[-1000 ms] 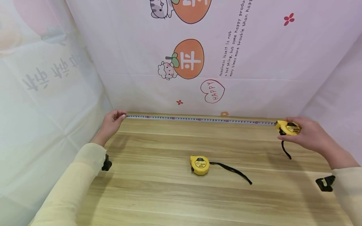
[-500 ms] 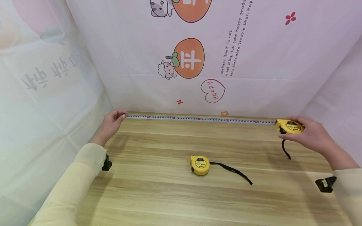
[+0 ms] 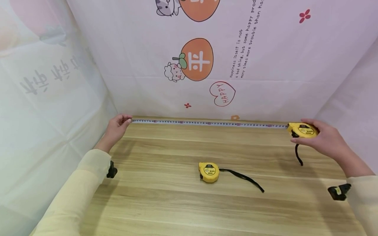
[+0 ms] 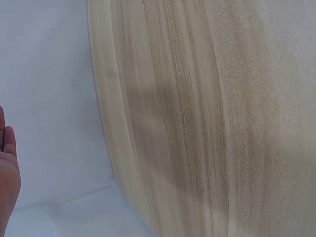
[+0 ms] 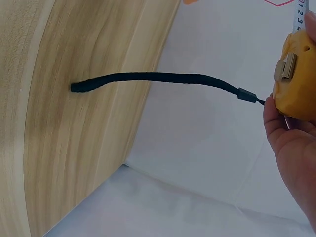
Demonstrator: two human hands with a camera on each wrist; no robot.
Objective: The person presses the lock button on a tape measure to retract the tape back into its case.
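Observation:
Along the back of the table runs a pulled-out tape blade (image 3: 195, 123), white with black and red numbers. My left hand (image 3: 117, 128) pinches its free end at the left. At the right, my right hand (image 3: 326, 137) grips the yellow tape measure (image 3: 304, 130) from which the blade comes out. A black wrist strap (image 5: 168, 77) hangs from that case, and its metal belt clip (image 5: 288, 66) shows in the right wrist view. Only part of the left hand (image 4: 7, 173) appears at the edge of the left wrist view; the blade's end is hidden there.
A second yellow tape measure (image 3: 208, 172) lies mid-table with its black strap (image 3: 242, 177) trailing right. Printed white cloth (image 3: 147, 88) hangs behind the wooden table (image 3: 165, 206), with cloth (image 3: 53, 131) at both sides. Black wrist cameras (image 3: 339, 191) sit at the sleeves.
The right hand and its tape measure have shifted slightly up in the head view, and the case has tilted a little. The left hand holds its place; the view has moved slightly.

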